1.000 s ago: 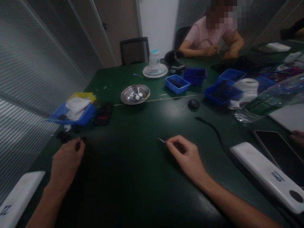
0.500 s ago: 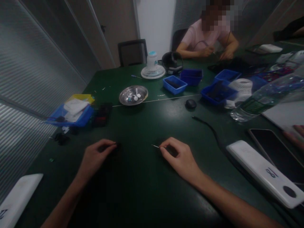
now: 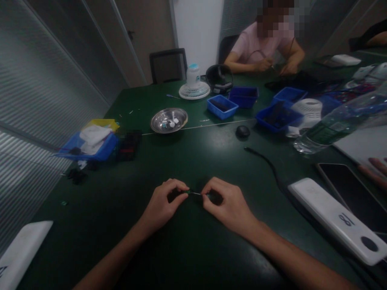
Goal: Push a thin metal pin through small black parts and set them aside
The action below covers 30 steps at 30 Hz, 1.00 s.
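Observation:
My right hand [image 3: 227,201] pinches a thin metal pin [image 3: 196,193] between thumb and forefinger, its bright shaft pointing left. My left hand [image 3: 167,200] is closed in a pinch facing it, just left of the pin. A tiny dark, greenish piece [image 3: 189,192] shows at the left fingertips; its kind is too small to make out. The pin's left end reaches this piece, though I cannot tell whether it goes into it. Both hands hover low over the dark green table [image 3: 193,245], near the middle.
A metal bowl [image 3: 157,124] with small white parts stands ahead. Blue bins [image 3: 222,114], a fan [image 3: 194,92] and a mouse [image 3: 242,131] lie beyond. At right are a white device marked 18 [image 3: 326,209], a phone [image 3: 347,185] and a bottle [image 3: 305,144]. A person [image 3: 250,44] sits opposite.
My left hand has moved right, bringing its small piece up to the pin's end. The right hand stays nearly in place, with the pin still pinched.

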Available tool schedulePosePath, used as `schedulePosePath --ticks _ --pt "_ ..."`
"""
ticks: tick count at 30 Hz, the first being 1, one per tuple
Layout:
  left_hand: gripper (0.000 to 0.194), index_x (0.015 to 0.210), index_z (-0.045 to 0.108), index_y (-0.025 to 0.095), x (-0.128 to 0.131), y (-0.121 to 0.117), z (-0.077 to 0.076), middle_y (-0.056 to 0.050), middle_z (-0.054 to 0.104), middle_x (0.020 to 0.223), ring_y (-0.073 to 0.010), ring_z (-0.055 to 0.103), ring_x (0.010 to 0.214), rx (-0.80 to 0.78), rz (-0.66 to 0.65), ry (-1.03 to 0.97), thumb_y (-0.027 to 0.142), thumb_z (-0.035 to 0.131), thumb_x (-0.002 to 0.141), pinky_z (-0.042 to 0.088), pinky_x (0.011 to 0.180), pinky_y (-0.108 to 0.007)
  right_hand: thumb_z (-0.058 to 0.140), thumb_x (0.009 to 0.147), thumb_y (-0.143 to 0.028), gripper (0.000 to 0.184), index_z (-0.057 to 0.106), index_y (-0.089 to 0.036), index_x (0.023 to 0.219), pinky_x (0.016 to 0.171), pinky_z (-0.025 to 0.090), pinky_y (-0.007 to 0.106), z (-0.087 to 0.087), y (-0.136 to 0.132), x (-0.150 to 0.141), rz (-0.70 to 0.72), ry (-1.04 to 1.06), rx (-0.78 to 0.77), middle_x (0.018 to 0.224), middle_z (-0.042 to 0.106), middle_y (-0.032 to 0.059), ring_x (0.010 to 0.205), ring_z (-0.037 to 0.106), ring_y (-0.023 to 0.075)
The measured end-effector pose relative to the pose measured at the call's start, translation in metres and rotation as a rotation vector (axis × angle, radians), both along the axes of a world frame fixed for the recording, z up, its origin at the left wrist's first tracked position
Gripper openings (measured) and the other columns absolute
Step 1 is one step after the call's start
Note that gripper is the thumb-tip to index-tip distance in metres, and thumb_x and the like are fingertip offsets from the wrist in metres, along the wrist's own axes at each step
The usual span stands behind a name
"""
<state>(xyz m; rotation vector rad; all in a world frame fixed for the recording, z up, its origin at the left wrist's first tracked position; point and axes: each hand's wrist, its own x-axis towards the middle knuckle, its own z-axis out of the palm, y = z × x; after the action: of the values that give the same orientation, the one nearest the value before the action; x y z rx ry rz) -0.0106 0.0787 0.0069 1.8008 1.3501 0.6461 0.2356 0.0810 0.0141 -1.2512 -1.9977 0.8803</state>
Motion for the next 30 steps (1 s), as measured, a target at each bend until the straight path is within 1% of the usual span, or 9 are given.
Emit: schedulePosePath --ticks 3,5,8,12,17,24,27,30 --pt "0.013 0.109 0.073 0.027 0.0001 -0.0002 -0.0006 -0.004 0.073 0.114 -0.0209 0.067 0.107 0.008 -0.043 -0.043 0.027 0.067 0.097 0.052 0.094 -0.037 0.063 0.09 -0.02 0.007 0.069 -0.023 0.089 0.068 0.044 0.028 -0.0023 -0.0009 0.0001 0.02 -0.024 0.011 0.087 0.066 0.0003 0.073 0.061 0.0155" --pt "0.016 0.112 0.074 0.027 -0.0003 -0.0001 -0.0012 -0.005 0.073 0.113 -0.0212 0.067 0.105 0.005 -0.054 -0.048 0.027 0.066 0.098 0.053 0.092 -0.037 0.064 0.09 -0.02 0.006 0.069 -0.023 0.088 0.068 0.044 0.028 -0.004 -0.0015 0.0 0.034 -0.041 0.021 0.088 0.066 0.0004 0.073 0.061 0.0154" --pt "0.02 0.115 0.075 0.028 -0.0014 0.0 -0.0024 -0.006 0.073 0.111 -0.0216 0.067 0.101 0.007 -0.053 -0.034 0.028 0.068 0.097 0.054 0.087 -0.036 0.063 0.091 -0.02 0.007 0.069 -0.023 0.089 0.068 0.044 0.028 -0.0049 -0.0019 -0.0004 0.052 -0.048 0.026 0.088 0.066 0.0003 0.073 0.061 0.015" --pt "0.023 0.119 0.074 0.029 -0.0021 0.0002 -0.0042 -0.006 0.073 0.116 -0.0218 0.067 0.104 0.009 -0.051 -0.045 0.029 0.069 0.096 0.054 0.09 -0.038 0.062 0.093 -0.022 0.007 0.068 -0.024 0.091 0.066 0.043 0.027 -0.0044 -0.002 -0.0006 0.076 -0.061 0.021 0.091 0.067 0.0005 0.072 0.061 0.0144" --pt "0.024 0.119 0.074 0.029 -0.0028 -0.0001 -0.0068 -0.004 0.074 0.116 -0.0204 0.068 0.103 0.007 -0.04 -0.064 0.028 0.071 0.096 0.054 0.091 -0.036 0.059 0.097 -0.024 0.009 0.068 -0.024 0.095 0.065 0.042 0.027 -0.0049 -0.003 -0.0013 0.111 -0.084 0.033 0.093 0.067 0.001 0.07 0.059 0.0137" --pt "0.032 0.125 0.071 0.031 0.0014 -0.0015 -0.0043 -0.003 0.074 0.117 -0.0188 0.071 0.105 -0.056 -0.101 -0.128 0.025 0.074 0.094 0.056 0.095 -0.034 0.055 0.102 -0.025 0.012 0.067 -0.024 0.104 0.07 0.045 0.028 -0.0066 -0.0039 -0.0036 0.179 -0.098 0.049 0.103 0.067 0.0035 0.078 0.063 0.0154" --pt "0.035 0.127 0.07 0.031 0.0016 -0.0018 -0.0039 -0.003 0.074 0.116 -0.0185 0.071 0.105 -0.051 -0.099 -0.119 0.024 0.074 0.093 0.056 0.095 -0.034 0.054 0.103 -0.026 0.013 0.067 -0.024 0.105 0.068 0.045 0.029 -0.0067 -0.004 -0.0029 0.171 -0.085 0.047 0.104 0.068 0.0039 0.078 0.063 0.0155" --pt "0.039 0.132 0.067 0.032 0.0005 -0.0019 -0.0053 -0.003 0.074 0.115 -0.0187 0.071 0.102 -0.037 -0.095 -0.077 0.024 0.074 0.094 0.056 0.092 -0.034 0.056 0.103 -0.026 0.013 0.068 -0.023 0.102 0.067 0.045 0.029 -0.0056 -0.0034 -0.0012 0.136 -0.034 0.034 0.1 0.068 0.0034 0.077 0.063 0.0158"
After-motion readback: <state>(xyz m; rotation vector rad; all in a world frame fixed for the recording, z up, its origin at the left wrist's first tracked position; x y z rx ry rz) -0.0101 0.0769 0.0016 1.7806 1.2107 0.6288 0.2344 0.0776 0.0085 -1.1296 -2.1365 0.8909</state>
